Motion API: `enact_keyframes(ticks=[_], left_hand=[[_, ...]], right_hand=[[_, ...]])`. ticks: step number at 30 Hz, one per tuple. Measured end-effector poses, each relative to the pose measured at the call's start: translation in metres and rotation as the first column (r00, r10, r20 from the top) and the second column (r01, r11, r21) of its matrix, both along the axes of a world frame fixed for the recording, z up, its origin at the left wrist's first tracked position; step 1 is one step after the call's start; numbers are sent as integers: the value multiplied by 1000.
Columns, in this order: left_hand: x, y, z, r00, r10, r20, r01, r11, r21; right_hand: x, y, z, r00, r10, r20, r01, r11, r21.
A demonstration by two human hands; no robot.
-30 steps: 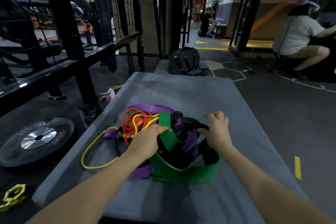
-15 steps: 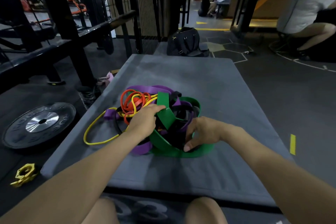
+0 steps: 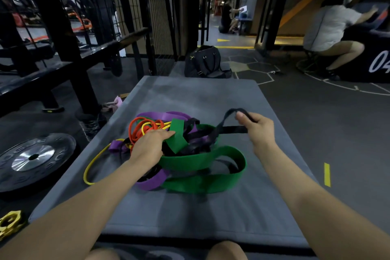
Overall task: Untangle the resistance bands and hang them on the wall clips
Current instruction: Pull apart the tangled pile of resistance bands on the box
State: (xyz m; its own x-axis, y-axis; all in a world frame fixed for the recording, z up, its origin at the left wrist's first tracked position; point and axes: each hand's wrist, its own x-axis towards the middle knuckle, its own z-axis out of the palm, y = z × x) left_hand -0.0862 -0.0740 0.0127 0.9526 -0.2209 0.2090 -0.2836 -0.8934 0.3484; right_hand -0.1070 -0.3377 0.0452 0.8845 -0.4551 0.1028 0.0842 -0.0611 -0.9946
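Several bands lie knotted in one heap at the centre of the frame, on a grey mat (image 3: pixel 211 99). Far left of the heap, the yellow band (image 3: pixel 92 161) trails out as a thin loop toward the lower left; it looks light and stringy, easy to snag. Next to it the orange band (image 3: pixel 137 131) coils in narrow turns, wound up with the yellow.

The left hand (image 3: pixel 150 146) lies on the heap just right of the orange coils, fingers fairly straight and spread over the green band (image 3: pixel 202 160), pressing rather than gripping. That seems a sound place to pin the pile while one strand is drawn out.

A purple band (image 3: pixel 162 115) arcs over the top of the heap and reappears at the lower edge. The green one is the widest, a flat strap folded over itself, probably the stiffest and heaviest to pull.

Right of centre, the right hand (image 3: pixel 258 131) is clenched around the black band (image 3: pixel 234 129), thumb pinching a raised loop while a taut length runs back into the pile. Rubber like this stretches and grips its neighbours, so a hard tug would likely tighten the knot; holding near the free loop end and feeding it through looks better.

No wall clips can be made out.
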Motion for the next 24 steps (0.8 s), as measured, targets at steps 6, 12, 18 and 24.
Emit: enact_keyframes(ticks=[6, 12, 18, 24], left_hand=[[-12, -16, -5, 999, -41, 19, 41, 999, 4], [-17, -24, -7, 999, -38, -3, 38, 999, -21], [-22, -22, -10, 997, -73, -28, 72, 997, -31], [-22, -22, -10, 996, -83, -33, 82, 996, -47]], right_hand=[[4, -21, -39, 926, -162, -340, -12, 889, -457], [-9, 27, -33, 883, 305, -357, -378, 10, -926], [-17, 65, -38, 615, 261, -744, -742, -128, -658], [-11, 54, -42, 637, 132, -760, -764, -22, -644]])
